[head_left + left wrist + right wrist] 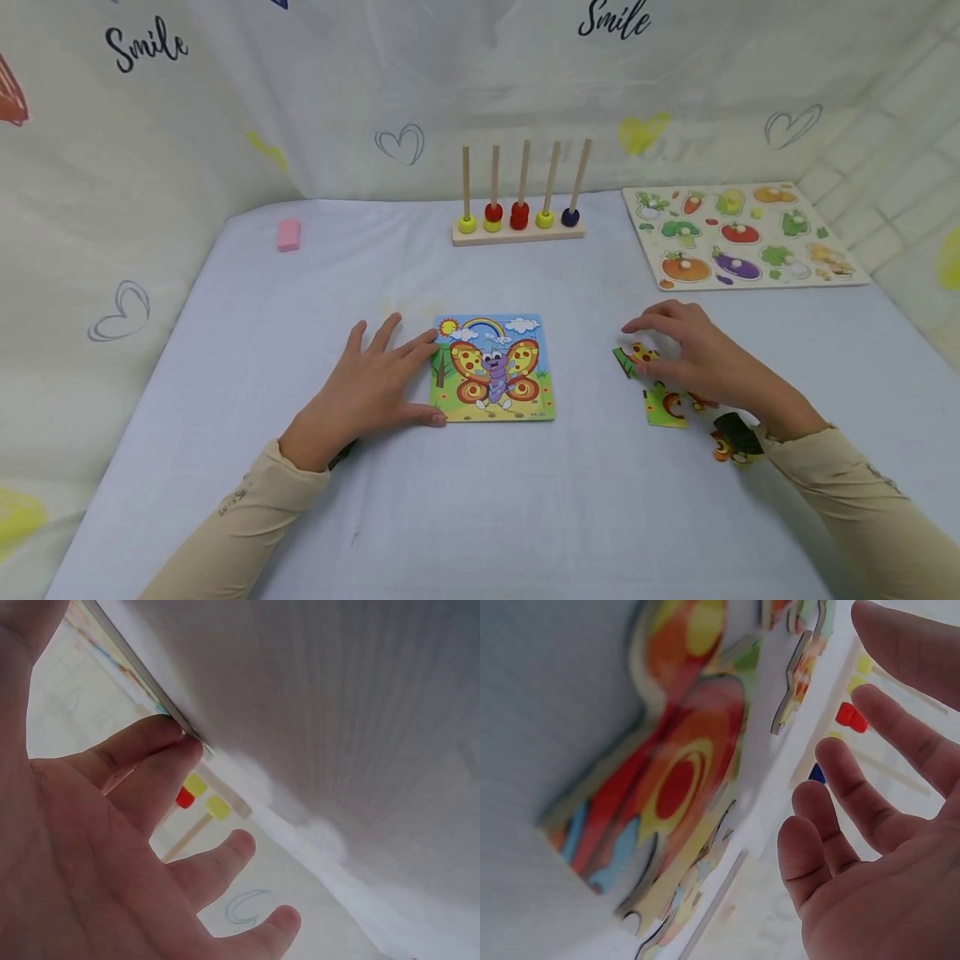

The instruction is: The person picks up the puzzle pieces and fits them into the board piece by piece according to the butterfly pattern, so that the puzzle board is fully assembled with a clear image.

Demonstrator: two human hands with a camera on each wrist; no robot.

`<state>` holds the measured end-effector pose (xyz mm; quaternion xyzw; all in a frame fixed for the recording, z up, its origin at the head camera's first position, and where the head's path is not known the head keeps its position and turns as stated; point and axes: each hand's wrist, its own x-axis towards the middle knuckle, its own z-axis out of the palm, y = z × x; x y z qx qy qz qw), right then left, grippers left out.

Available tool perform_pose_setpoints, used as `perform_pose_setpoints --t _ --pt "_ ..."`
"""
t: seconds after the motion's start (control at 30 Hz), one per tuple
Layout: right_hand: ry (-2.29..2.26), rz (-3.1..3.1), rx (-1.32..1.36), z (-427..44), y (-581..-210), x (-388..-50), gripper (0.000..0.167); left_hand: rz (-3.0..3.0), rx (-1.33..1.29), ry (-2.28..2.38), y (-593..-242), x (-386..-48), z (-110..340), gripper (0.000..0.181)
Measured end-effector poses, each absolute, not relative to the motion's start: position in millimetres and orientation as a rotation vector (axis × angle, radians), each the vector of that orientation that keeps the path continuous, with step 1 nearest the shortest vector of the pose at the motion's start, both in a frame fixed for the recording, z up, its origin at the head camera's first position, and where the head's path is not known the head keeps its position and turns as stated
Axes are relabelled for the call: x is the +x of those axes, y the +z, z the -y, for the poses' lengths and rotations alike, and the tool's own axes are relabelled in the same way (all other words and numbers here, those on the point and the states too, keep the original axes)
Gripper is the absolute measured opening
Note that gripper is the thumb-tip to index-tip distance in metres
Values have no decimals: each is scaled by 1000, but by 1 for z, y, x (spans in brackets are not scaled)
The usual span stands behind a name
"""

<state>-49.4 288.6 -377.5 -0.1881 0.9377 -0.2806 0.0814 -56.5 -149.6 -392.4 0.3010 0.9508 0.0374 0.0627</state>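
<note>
From my remote seat, I see a pale backdrop [480, 67] printed with hearts and "Smile" behind the white-covered bench [562, 517]. At the far right of the bench lies a vegetable board [701, 229] with knobbed pictures. Left of it, at the back edge, stands a bead rack [517, 237] with five upright pegs.

I have both hands in view. The left hand [367, 387] is open, fingers spread, its fingertips and thumb touching the left side of the butterfly board [497, 367]. The right hand [697, 358] is also open, gripping nothing that I can see, poised over the loose pieces [664, 408].

The butterfly board lies flat near the middle of the bench, picture up. The loose pieces sit well to its right, some partly hidden by the right hand. Farther back on the left lies a pink block [288, 235]. Smallest are the beads [520, 216] on the rack: yellow, red and dark blue.
</note>
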Motion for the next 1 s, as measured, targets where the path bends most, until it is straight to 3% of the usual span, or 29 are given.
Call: perform_pose_setpoints --t 1.0 --pt "-743 -2750 -640 -282 -382 -53 33 -2820 839 185 -393 -55 149 94"
